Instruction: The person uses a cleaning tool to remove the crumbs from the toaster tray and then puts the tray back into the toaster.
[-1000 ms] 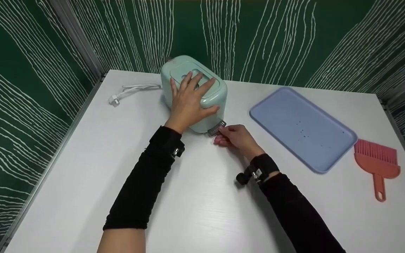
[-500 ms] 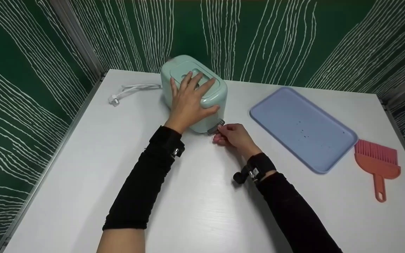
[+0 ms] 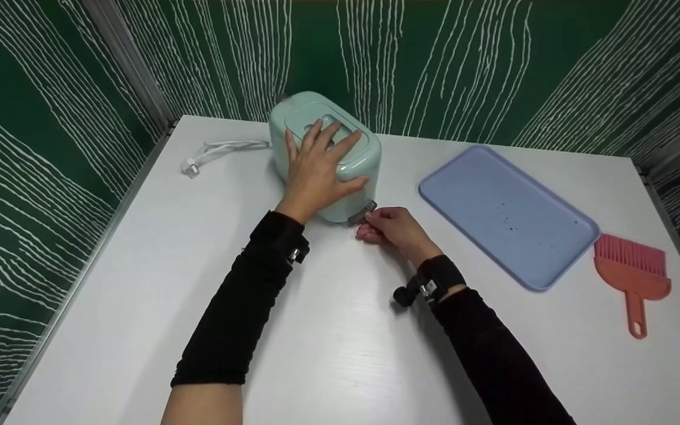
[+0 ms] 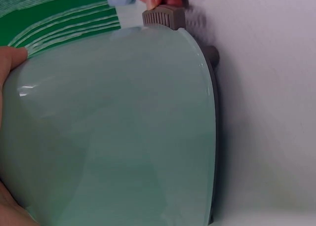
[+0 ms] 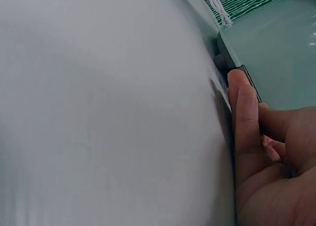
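Note:
A mint-green toaster stands on the white table near the back. My left hand rests on its top with fingers spread; its thumb lies along the near side. At the toaster's lower right corner, a ribbed grey crumb tray handle sticks out. My right hand pinches this handle between thumb and fingers. In the left wrist view, the handle sits close against the toaster's body. The right wrist view shows my right fingers low beside the tabletop, covering most of the handle.
A blue tray with dark crumbs lies to the right. An orange-red brush touches or nearly touches its corner. The toaster's white cord and plug lie at the left. Green walls with white lines stand behind the table.
My right hand has shifted slightly left toward the toaster, and the crumb tray handle sits a little closer to the body. My left hand and the toaster have stayed still.

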A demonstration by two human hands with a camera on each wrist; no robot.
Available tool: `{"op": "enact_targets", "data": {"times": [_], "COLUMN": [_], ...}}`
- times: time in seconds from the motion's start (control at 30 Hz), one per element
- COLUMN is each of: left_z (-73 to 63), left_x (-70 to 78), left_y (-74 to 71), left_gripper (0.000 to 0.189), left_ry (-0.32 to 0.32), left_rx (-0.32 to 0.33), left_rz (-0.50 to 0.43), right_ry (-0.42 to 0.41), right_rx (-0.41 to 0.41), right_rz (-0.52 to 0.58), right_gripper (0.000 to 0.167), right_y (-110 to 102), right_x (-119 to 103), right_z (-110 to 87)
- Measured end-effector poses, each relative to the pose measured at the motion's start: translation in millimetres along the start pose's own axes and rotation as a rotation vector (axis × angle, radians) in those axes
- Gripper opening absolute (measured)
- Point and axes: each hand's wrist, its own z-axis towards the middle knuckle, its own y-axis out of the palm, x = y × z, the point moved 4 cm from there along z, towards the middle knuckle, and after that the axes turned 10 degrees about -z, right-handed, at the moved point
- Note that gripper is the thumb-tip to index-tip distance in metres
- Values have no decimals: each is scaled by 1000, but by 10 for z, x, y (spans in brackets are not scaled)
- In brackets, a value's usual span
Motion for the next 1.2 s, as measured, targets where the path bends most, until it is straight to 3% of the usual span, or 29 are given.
{"op": "enact_targets", "data": {"times": [0.57, 1.2], "left_z": [19, -6], "left_x": [40, -3], "left_y": [36, 9], "left_gripper": [78, 79], "left_ry": [47, 13], "left_rx": [19, 20], "left_rz": [-25, -21], "right_ry": [-36, -16], "right_rx": [80, 56], "right_rz": [-55, -44], "right_gripper": [24, 22], "right_y": [-1, 75], "right_x": [11, -41], "right_z": [16, 40]}}
